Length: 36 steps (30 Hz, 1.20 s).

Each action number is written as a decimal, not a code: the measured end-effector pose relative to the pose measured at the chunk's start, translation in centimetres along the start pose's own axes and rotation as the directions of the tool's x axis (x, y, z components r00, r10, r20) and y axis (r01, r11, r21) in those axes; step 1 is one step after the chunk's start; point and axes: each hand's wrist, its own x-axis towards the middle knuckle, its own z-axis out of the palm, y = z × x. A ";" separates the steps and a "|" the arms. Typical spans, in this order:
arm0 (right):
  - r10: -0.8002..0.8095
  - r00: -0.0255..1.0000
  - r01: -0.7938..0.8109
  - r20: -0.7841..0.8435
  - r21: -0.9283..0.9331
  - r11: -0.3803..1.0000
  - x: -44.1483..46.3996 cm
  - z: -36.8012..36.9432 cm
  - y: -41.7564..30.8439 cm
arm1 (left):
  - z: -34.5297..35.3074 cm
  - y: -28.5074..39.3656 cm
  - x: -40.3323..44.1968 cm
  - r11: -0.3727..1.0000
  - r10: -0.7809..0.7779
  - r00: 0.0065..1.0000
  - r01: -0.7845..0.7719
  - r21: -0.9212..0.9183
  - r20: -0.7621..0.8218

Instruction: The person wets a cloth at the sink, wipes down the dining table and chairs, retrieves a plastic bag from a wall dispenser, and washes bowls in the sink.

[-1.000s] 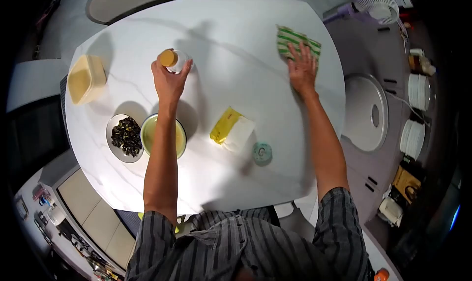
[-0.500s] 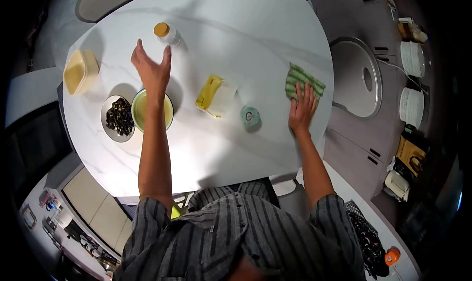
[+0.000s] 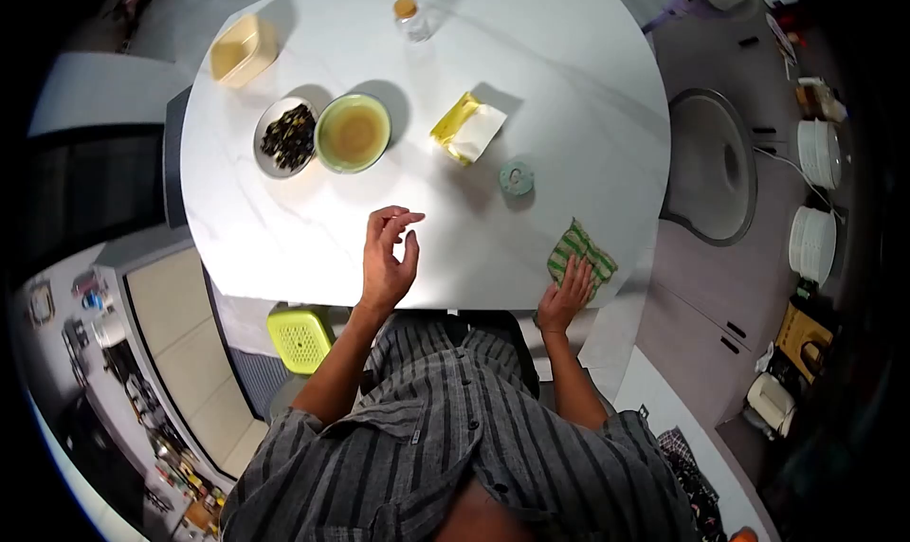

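Note:
My left hand [image 3: 387,262] hovers over the front of the white table [image 3: 455,281], its fingers bent and apart with nothing between them. At the right front, my right hand [image 3: 561,307] keeps a green-striped cloth [image 3: 590,254] pressed under its fingers against the tabletop. Beyond the left hand stands a green-rimmed bowl [image 3: 353,133] of brownish-yellow liquid. A plate of dark chopped food [image 3: 288,136] is beside it. Between the hands, farther back, lie a yellow and white soft packet [image 3: 469,130] and a small round teal container [image 3: 517,178].
A clear jar with an orange-brown cap [image 3: 411,19] stands at the back. At the far left is a cream tub [image 3: 244,51]. A grey chair [image 3: 711,168] adjoins the table's right edge, and a lime-green stool [image 3: 300,340] is below its left front.
My left hand has drawn back from near the jar to the table's front. My right hand has slid the cloth toward my body. The camera view has shifted too.

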 end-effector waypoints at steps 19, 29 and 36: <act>-0.166 0.985 0.159 -0.057 -0.113 0.981 -0.9 1.6 1.8 | -24.2 -9.9 -34.1 0.721 -0.167 0.754 0.533 0.443 -0.636; 0.123 0.992 -0.120 0.010 -0.174 0.977 1.6 11.4 -10.8 | -33.6 -24.8 -64.9 0.344 -0.919 0.066 0.620 -0.705 -0.389; -0.063 0.934 0.077 0.352 -0.027 0.997 1.8 10.4 -23.6 | -30.8 -25.3 -58.8 0.253 -0.917 0.372 0.263 -0.931 -0.144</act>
